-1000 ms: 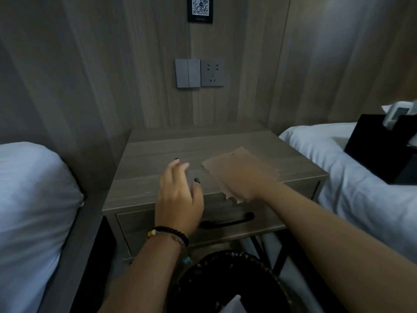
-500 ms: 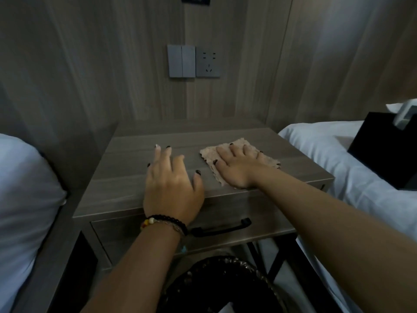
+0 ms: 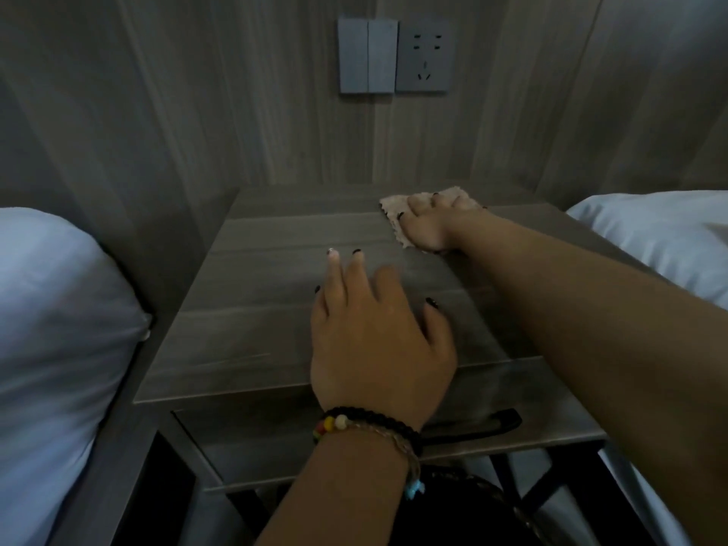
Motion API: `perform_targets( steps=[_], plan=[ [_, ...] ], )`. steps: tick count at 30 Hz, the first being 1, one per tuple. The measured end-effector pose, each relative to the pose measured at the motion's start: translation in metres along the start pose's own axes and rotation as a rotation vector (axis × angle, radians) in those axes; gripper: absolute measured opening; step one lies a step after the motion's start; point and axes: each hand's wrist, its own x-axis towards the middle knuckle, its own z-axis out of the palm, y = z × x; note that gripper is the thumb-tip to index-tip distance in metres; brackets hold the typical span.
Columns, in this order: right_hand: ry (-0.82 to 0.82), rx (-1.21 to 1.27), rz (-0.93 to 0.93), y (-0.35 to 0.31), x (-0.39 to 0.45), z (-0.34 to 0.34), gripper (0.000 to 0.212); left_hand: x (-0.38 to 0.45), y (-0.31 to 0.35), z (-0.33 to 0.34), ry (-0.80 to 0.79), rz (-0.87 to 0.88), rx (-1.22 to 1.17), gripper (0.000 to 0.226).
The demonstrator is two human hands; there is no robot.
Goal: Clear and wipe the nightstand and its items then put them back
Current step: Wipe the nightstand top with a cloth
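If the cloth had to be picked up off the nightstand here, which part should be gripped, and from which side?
Probably its near-left edge, coming from the left. The cloth lies flat at the back right of the nightstand under the right hand, which presses it with flat fingers. Only that frayed edge lies uncovered, so a pinch there by the free left hand seems easiest.

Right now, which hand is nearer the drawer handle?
Left. The left hand rests on the nightstand top just above the drawer handle; the right hand presses the cloth near the back.
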Motion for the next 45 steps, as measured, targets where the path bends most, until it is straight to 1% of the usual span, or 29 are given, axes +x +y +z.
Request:
perform_targets(
  steps=[3, 6, 8, 12, 17, 21, 24, 25, 27, 28, 33, 36, 39, 42, 45],
  plan=[
    [-0.010, 0.006, -0.021, 0.000, 0.015, -0.002, 0.071, -0.001, -0.003, 0.004, 0.006, 0.028, -0.007, 0.052],
    [-0.002, -0.004, -0.048, 0.007, 0.021, -0.008, 0.067, -0.001, 0.000, 0.003, -0.062, 0.031, -0.035, 0.054],
    [0.011, -0.016, -0.056, 0.014, 0.029, -0.012, 0.065, -0.001, 0.004, 0.004, -0.069, 0.051, -0.043, 0.052],
    [0.037, -0.043, -0.034, 0.027, 0.038, -0.013, 0.064, 0.001, 0.007, 0.009, 0.021, 0.086, 0.013, 0.046],
    [0.025, -0.035, 0.016, 0.043, 0.032, -0.012, 0.071, 0.001, 0.009, 0.009, 0.069, 0.124, 0.024, 0.043],
    [0.034, -0.040, 0.063, 0.046, 0.003, -0.007, 0.076, 0.000, 0.011, 0.008, 0.107, 0.173, 0.021, 0.035],
    [0.016, -0.058, 0.032, 0.046, -0.023, 0.001, 0.088, -0.001, 0.013, 0.003, 0.097, 0.175, 0.002, 0.029],
    [0.020, -0.047, 0.017, 0.046, -0.035, 0.003, 0.084, -0.001, 0.013, 0.002, 0.092, 0.176, -0.005, 0.027],
    [0.019, 0.009, 0.007, 0.046, -0.072, 0.006, 0.068, -0.002, 0.012, -0.001, 0.092, 0.177, -0.026, 0.027],
    [0.024, 0.039, -0.004, 0.047, -0.090, 0.010, 0.063, -0.002, 0.012, -0.001, 0.091, 0.170, -0.052, 0.029],
    [0.031, 0.077, -0.050, 0.057, -0.158, 0.020, 0.057, -0.006, 0.014, -0.004, 0.121, 0.121, -0.191, 0.046],
    [0.037, 0.053, -0.068, 0.072, -0.178, 0.022, 0.057, -0.004, 0.015, -0.011, 0.051, 0.058, -0.192, 0.048],
    [0.036, 0.036, -0.032, 0.107, -0.179, 0.025, 0.061, -0.001, 0.018, -0.017, 0.007, 0.057, -0.127, 0.047],
    [0.089, -0.027, 0.037, 0.154, -0.178, 0.026, 0.073, -0.002, 0.023, -0.018, -0.036, 0.081, -0.113, 0.047],
    [0.070, -0.077, 0.074, 0.181, -0.170, 0.024, 0.085, -0.002, 0.023, -0.017, -0.048, 0.124, -0.103, 0.048]
  ],
)
